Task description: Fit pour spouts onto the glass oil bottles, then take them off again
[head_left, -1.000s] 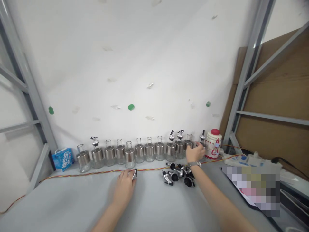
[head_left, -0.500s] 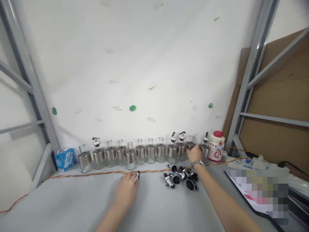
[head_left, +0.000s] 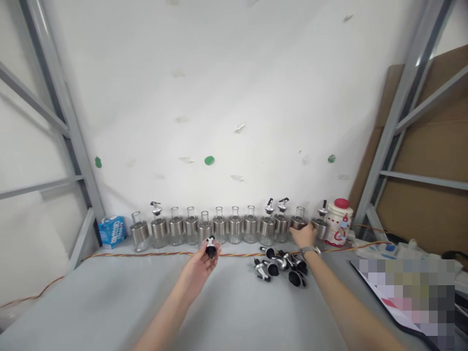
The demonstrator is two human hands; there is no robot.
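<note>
My left hand (head_left: 201, 265), palm turned up, holds a black and silver pourer stopper (head_left: 211, 247) at its fingertips, above the table's middle. My right hand (head_left: 304, 236) is closed around the lower part of an uncapped glass bottle (head_left: 300, 219) with a metal sleeve, near the right end of a row along the wall. Several bottles in that row stand without stoppers, such as an open bottle (head_left: 235, 226). Others carry pourers, including a capped bottle (head_left: 282, 224) just left of my right hand. A pile of loose pourer stoppers (head_left: 281, 265) lies in front of my right wrist.
A white canister with a red lid (head_left: 339, 222) stands at the row's right end, a blue carton (head_left: 111, 232) at its left. A twisted red and yellow wire (head_left: 146, 254) runs across the table (head_left: 109, 302). Metal frame posts (head_left: 389, 126) rise on both sides.
My left hand has lifted off the table and turned palm up, with the pourer stopper now showing its black underside. My right hand stays at the same bottle. The whole view has shifted slightly.
</note>
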